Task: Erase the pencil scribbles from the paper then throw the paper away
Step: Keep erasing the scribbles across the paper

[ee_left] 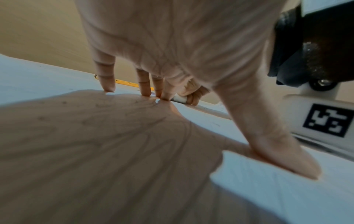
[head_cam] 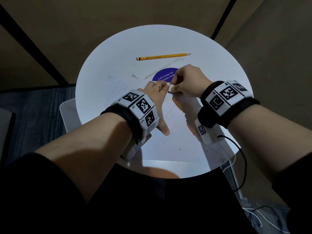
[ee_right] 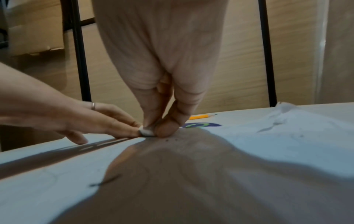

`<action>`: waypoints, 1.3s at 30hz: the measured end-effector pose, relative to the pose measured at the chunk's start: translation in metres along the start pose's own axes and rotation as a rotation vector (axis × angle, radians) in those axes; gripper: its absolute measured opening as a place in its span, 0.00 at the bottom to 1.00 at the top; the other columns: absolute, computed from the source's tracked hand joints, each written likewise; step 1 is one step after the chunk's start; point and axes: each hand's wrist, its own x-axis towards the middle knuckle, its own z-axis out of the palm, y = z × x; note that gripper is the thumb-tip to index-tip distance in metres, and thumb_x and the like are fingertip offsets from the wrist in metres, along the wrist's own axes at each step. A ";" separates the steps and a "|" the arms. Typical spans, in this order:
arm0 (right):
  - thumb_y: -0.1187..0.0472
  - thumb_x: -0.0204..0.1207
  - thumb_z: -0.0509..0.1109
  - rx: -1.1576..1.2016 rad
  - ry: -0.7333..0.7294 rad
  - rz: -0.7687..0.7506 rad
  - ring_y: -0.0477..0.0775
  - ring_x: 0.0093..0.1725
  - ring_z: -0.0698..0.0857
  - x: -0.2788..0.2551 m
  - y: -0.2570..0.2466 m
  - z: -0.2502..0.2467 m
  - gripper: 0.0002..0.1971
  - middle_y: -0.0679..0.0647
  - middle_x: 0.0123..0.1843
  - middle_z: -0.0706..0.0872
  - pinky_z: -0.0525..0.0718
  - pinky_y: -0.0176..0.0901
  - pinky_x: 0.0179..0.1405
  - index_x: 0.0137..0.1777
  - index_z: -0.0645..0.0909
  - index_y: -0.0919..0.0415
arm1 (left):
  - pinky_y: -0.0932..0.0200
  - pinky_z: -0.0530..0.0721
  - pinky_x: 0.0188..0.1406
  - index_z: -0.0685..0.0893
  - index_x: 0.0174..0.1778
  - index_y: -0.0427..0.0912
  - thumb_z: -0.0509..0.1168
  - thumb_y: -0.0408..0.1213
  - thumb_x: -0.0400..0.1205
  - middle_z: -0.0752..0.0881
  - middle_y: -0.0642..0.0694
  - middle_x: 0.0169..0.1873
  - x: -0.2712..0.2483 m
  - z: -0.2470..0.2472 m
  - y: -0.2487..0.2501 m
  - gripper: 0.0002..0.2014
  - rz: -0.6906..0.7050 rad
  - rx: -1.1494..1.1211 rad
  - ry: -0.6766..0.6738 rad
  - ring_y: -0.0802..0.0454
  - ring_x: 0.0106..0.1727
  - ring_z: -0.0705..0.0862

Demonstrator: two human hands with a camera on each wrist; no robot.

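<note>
Near the middle of the head view, the right hand [head_cam: 187, 81] is pinching a small white block eraser [head_cam: 170, 88] in its grip and rubbing the white paper sheet [head_cam: 168, 146], which is lying on the round white counter [head_cam: 101, 68]. The left hand [head_cam: 157, 98], fingers straight, is pressing the sheet flat; faint scribbles are showing lower down, so erasing looks unfinished and binning is still waiting

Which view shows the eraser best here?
The right wrist view: the white eraser sits close up, pinched in the right hand and pressed on the paper. The head view shows it small between the hands; the left wrist view shows only a sliver behind the left hand's fingers.
</note>
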 end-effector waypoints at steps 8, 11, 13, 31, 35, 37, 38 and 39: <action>0.66 0.71 0.75 -0.021 -0.033 -0.007 0.54 0.50 0.84 -0.007 -0.003 0.003 0.04 0.61 0.50 0.88 0.79 0.37 0.42 0.44 0.83 0.65 | 0.42 0.64 0.75 0.39 0.83 0.43 0.76 0.67 0.58 0.43 0.50 0.83 0.001 0.001 0.000 0.68 0.000 -0.003 0.017 0.47 0.83 0.45; 0.67 0.72 0.73 -0.068 -0.029 -0.026 0.51 0.46 0.81 -0.007 -0.004 0.004 0.04 0.60 0.50 0.88 0.75 0.31 0.35 0.45 0.83 0.65 | 0.43 0.63 0.76 0.38 0.83 0.43 0.75 0.68 0.58 0.42 0.50 0.83 0.001 0.002 -0.001 0.69 0.000 -0.004 0.014 0.47 0.83 0.45; 0.67 0.73 0.72 -0.063 0.041 -0.028 0.54 0.53 0.82 -0.005 -0.005 0.004 0.07 0.61 0.53 0.87 0.76 0.34 0.40 0.49 0.84 0.68 | 0.44 0.63 0.76 0.38 0.83 0.43 0.76 0.68 0.58 0.42 0.51 0.83 0.000 0.002 -0.001 0.69 -0.002 -0.010 0.018 0.48 0.83 0.45; 0.67 0.72 0.73 -0.055 -0.009 -0.029 0.55 0.50 0.83 -0.007 -0.002 0.002 0.05 0.61 0.52 0.87 0.76 0.31 0.36 0.47 0.83 0.66 | 0.42 0.61 0.78 0.38 0.83 0.42 0.76 0.67 0.58 0.42 0.50 0.83 -0.001 0.000 0.000 0.69 0.006 -0.006 0.002 0.47 0.83 0.44; 0.68 0.72 0.73 -0.044 -0.025 -0.024 0.50 0.44 0.80 -0.007 0.001 0.000 0.04 0.60 0.52 0.87 0.73 0.28 0.30 0.45 0.82 0.64 | 0.43 0.61 0.77 0.38 0.83 0.42 0.76 0.67 0.58 0.41 0.51 0.83 -0.001 0.001 0.000 0.69 0.005 -0.009 -0.004 0.48 0.83 0.44; 0.67 0.73 0.72 -0.046 0.052 -0.021 0.54 0.53 0.81 -0.003 0.000 -0.002 0.09 0.60 0.56 0.86 0.73 0.32 0.38 0.52 0.83 0.67 | 0.43 0.61 0.76 0.38 0.83 0.42 0.76 0.67 0.58 0.41 0.51 0.83 -0.002 0.002 0.000 0.70 0.004 -0.013 -0.001 0.48 0.83 0.44; 0.67 0.74 0.71 -0.052 0.072 -0.023 0.55 0.58 0.81 -0.002 -0.001 -0.003 0.11 0.60 0.57 0.85 0.73 0.33 0.43 0.55 0.82 0.67 | 0.43 0.61 0.76 0.38 0.83 0.42 0.76 0.67 0.58 0.41 0.51 0.83 -0.001 0.002 0.000 0.70 0.002 -0.013 0.001 0.48 0.83 0.44; 0.67 0.74 0.71 -0.070 0.069 -0.027 0.55 0.59 0.81 -0.002 -0.002 -0.002 0.11 0.60 0.57 0.85 0.73 0.33 0.45 0.56 0.82 0.68 | 0.43 0.61 0.76 0.38 0.83 0.42 0.76 0.67 0.58 0.41 0.51 0.83 -0.001 0.002 0.000 0.70 0.000 -0.011 0.002 0.48 0.83 0.44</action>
